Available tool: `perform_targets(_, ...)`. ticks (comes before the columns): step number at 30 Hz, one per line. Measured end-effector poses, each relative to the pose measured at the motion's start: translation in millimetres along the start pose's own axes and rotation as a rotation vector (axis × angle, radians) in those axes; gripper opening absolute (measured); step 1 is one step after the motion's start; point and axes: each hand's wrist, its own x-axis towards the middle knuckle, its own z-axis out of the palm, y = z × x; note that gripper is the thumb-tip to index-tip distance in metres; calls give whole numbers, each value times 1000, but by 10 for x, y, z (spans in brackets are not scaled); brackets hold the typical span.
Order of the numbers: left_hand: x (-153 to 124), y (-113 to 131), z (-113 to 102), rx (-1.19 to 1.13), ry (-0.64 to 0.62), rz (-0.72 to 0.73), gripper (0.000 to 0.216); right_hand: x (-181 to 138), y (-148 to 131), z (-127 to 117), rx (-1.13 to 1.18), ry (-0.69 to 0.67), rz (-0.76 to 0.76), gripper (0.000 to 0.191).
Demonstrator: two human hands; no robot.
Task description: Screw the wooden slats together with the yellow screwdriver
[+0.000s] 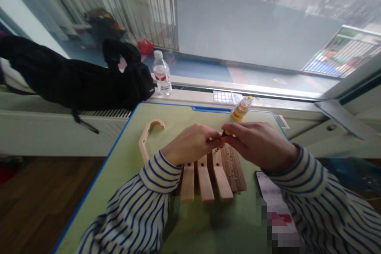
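1. A curved, pale wooden hook piece (144, 141) lies apart, perhaps parked out of the way.
2. The left hand (192, 143) bunches its fingertips at the tool's lower end, apparently steadying; what they pinch, I cannot tell.
3. Three bent, pale wooden bars (206, 185) lie side by side beneath, holes upward, likely for access.
4. A brown, wood-grained board (238, 174) carries small metallic bits, seemingly within reach.
5. The right hand (257, 141) pinches a black-and-yellow handled tool (227, 132), probably for turning.

Left hand (193, 143) blocks the upper ends of the wooden slats (206, 184). Black-and-yellow tool (227, 132) mostly buried in right hand (258, 143), tip unreadable. Phone-like slab (269, 186) partly under right sleeve (312, 182), lower part pixelated; black bag (80, 81) cut by left edge.
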Motion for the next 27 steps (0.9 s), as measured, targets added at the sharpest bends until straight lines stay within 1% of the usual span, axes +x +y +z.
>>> perform_targets(6,-16,25,0,15,27,-12,24,-14,-22,-18,-10,-6,9,29)
perform_targets(13,-11,62,-16,35,46,-40,35,3,-46,-53,-24,-14,-1,30)
perform_targets(21,-9,59,-33,50,40,-23,38,-2,-44,-69,-8,25,-35,37)
perform_targets(27,-14,49,-33,63,43,-5,33,15,-57,-91,15,-9,-50,30)
